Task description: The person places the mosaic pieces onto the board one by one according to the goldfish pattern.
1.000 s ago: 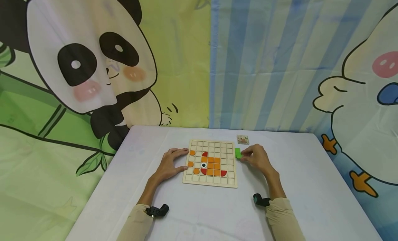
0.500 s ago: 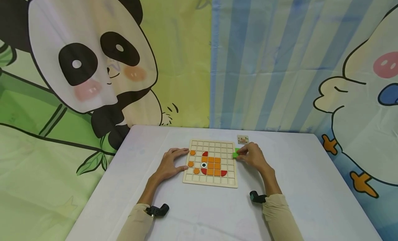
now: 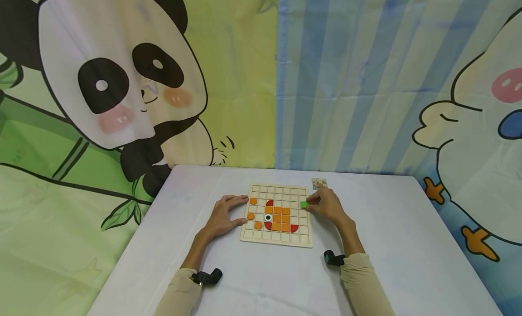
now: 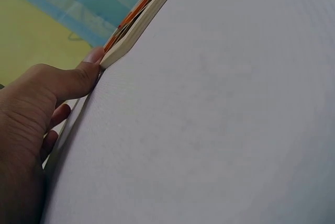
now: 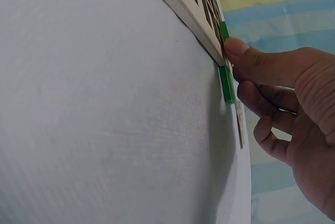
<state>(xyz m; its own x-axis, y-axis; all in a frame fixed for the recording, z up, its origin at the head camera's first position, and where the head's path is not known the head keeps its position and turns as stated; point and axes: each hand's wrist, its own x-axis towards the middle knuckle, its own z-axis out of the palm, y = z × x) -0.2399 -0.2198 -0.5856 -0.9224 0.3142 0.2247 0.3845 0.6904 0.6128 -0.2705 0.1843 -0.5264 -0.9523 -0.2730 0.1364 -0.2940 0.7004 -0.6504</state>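
Observation:
A pale gridded board (image 3: 293, 196) lies on the table, bearing orange square tiles (image 3: 281, 211), red quarter-round tiles (image 3: 294, 228), several orange discs (image 3: 258, 225) and an eye tile (image 3: 268, 217). My left hand (image 3: 222, 215) rests at the board's left edge, thumb and fingers spread apart along it; the left wrist view has the thumb against the rim. Between thumb and fingertips my right hand (image 3: 329, 206) pinches a green square tile (image 3: 304, 204) over the board's right edge columns. In the right wrist view, another green tile (image 5: 226, 85) lies beside the board's edge, below the thumb.
A small patterned card (image 3: 318, 182) lies behind my right hand, past the board's far right corner. White cloth covers the table (image 3: 269, 279). Printed curtains (image 3: 232, 103) with a panda and stripes hang behind it.
My right hand has moved left with the green tile, from beside the board to over its right edge. The left hand stays at the left edge.

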